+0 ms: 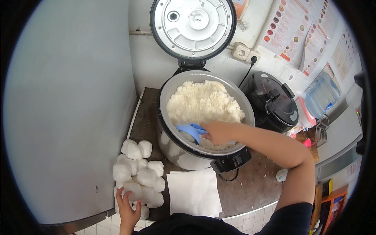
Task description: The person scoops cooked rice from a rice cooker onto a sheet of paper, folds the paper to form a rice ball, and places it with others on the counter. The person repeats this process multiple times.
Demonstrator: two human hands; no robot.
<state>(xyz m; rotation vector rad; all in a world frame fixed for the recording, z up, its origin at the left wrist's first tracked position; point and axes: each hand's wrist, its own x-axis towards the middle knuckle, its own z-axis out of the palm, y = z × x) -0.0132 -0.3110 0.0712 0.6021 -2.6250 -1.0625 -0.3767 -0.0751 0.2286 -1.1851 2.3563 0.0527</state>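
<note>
My right hand [218,132] grips a blue plastic scoop [189,130] inside a large rice cooker [171,154]. The scoop is at the near left part of the inner pot, by its wall. Cooked white rice [202,101] is heaped towards the pot's far side and lies lower near me. The cooker's round lid [195,32] stands raised behind. At the lower left, my left hand [127,207] has its fingers apart at a pile of white wrapped bundles [146,178]; it touches the nearest ones. A stack of white paper sheets [194,192] lies between the pile and the cooker's front handle.
A second, black cooker [273,101] with its lid down stands to the right. Its neighbour is a wall socket [241,51] with a plugged cable. A grey panel [67,111] rises at the left. A white cup [282,175] sits at the brown table's [252,188] right edge.
</note>
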